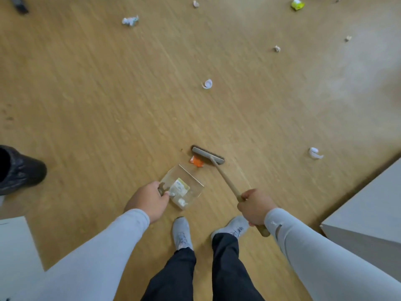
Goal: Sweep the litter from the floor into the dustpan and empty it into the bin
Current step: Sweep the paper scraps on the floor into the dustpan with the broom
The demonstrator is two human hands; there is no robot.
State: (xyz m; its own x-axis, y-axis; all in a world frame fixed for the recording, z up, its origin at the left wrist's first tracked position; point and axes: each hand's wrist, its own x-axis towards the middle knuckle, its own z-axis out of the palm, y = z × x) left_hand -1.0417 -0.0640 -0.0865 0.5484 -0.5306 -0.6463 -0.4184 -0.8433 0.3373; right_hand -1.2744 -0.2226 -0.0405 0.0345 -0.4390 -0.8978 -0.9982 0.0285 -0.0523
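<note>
The right hand (255,206) is gripping the brush (208,155) handle, nudging the orange wrapper (197,161) beside the dustpan (184,187); the left hand (149,199) is holding its handle; the wrapper looks light, probably skittering easily.

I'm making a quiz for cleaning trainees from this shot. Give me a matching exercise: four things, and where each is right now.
Things:
1. orange wrapper
2. clear dustpan
3. broom handle
4. yellow-green packet

Places:
A. gripped by the right hand
B. on the floor far ahead, near the picture's top edge
C. held at its handle by the left hand
D. on the floor between the broom head and the dustpan's open edge

Pairs: 1-D, 2-C, 3-A, 4-B
</note>
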